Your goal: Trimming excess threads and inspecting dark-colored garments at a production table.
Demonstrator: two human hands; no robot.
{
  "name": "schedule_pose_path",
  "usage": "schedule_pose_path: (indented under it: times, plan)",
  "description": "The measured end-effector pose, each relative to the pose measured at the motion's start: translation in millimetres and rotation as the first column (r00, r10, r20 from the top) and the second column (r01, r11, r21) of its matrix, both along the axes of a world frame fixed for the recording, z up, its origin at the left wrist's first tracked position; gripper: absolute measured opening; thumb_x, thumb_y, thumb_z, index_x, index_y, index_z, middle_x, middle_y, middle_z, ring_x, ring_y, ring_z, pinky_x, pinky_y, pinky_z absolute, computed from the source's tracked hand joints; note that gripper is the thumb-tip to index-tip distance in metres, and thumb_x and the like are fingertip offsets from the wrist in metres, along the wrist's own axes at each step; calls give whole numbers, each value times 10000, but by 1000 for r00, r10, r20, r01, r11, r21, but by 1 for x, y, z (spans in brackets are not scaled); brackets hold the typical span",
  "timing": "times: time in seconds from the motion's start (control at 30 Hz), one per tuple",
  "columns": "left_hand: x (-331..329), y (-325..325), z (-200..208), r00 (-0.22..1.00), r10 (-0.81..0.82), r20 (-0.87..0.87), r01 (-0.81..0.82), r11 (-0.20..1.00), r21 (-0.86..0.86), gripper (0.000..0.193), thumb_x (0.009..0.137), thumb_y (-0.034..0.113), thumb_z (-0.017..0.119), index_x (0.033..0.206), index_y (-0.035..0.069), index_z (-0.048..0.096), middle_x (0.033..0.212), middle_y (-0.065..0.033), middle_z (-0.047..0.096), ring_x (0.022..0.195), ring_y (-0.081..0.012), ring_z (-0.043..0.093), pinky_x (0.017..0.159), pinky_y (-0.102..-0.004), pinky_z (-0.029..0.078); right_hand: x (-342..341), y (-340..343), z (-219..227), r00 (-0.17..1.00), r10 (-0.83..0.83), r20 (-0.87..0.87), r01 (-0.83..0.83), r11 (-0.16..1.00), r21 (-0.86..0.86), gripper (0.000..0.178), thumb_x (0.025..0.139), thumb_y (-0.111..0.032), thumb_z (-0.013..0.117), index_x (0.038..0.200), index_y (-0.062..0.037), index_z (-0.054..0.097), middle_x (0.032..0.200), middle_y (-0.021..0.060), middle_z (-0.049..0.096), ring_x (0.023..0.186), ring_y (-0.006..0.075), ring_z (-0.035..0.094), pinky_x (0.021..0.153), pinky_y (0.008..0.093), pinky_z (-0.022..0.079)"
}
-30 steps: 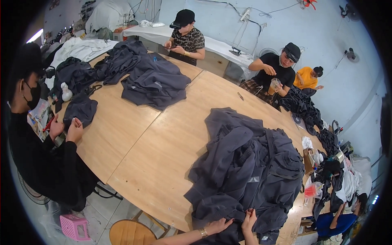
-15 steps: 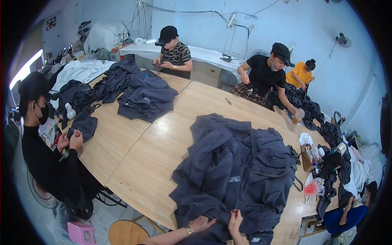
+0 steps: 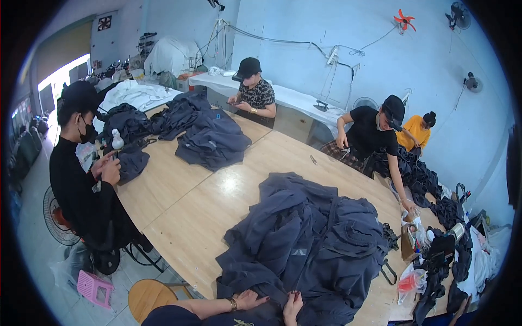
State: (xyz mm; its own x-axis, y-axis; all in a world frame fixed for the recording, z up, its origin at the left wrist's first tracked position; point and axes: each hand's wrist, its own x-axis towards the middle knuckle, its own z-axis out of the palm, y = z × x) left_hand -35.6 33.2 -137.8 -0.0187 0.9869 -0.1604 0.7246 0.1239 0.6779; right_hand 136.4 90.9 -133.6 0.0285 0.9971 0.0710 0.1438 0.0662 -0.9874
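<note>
A heap of dark grey-blue garments (image 3: 304,244) is spread over the near part of the table, with creased panels and a small light tag on top. At its near edge, my left hand (image 3: 248,300), with a gold bracelet at the wrist, rests on the cloth. Its fingers curl into the fabric and the thumb points toward the right. Close beside it, my right hand (image 3: 293,307) pinches a fold of the same garment between thumb and fingertips. The cloth hides part of the fingers on both hands.
Around the wooden table (image 3: 185,217) are several co-workers, one reaching toward a box (image 3: 409,242) of small items on the right. A second garment pile (image 3: 212,140) lies at the far left. A red drink cup (image 3: 411,282), wooden stool (image 3: 151,294) and pink stool (image 3: 95,288) are nearby.
The view has tilted upward and shifted. My hands stay at the garment's near edge, my left fingers more bent. The co-worker at the right has put a drink cup out of sight and holds scissors.
</note>
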Motion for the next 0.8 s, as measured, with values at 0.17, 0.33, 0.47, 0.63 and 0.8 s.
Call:
schedule_pose_path:
  times: [0.17,0.33,0.47,0.63,0.8]
  plan:
    - [0,5,17,999,-34,-6,34,998,-48,769,839,637,417,692,-84,641,712,-286,608,766,-389,631,743,-420,501,0,4,5,1000,-14,-18,14,1000,15,231,918,-158,509,773,22,527,629,45,550,596,84,489,554,246,398]
    - [-1,7,13,1000,-25,11,26,999,-41,737,836,617,440,687,-77,642,725,-293,607,782,-409,622,761,-438,492,-4,6,1,1000,-25,-5,25,999,33,213,906,-151,522,778,19,521,627,54,542,599,78,479,551,249,395]
    - [-1,2,11,999,-31,20,31,999,-5,746,838,616,445,690,-90,635,684,-286,598,716,-395,628,704,-424,506,-1,1,9,1000,21,6,-20,997,-80,154,910,-107,493,808,4,524,709,19,543,674,76,489,629,217,394]
    - [-1,1,1,998,-40,46,41,999,-7,736,840,604,456,659,-89,627,652,-282,588,682,-397,624,667,-430,504,1,0,9,1000,19,13,-18,997,-70,161,912,-110,490,802,3,525,703,20,543,664,84,490,626,224,397]
    - [1,-1,-2,998,-20,57,15,996,85,683,839,571,492,639,-69,620,612,-262,579,613,-390,612,600,-429,495,0,0,10,1000,16,21,-15,997,-77,174,916,-112,489,791,5,523,685,15,535,650,78,479,610,220,387]
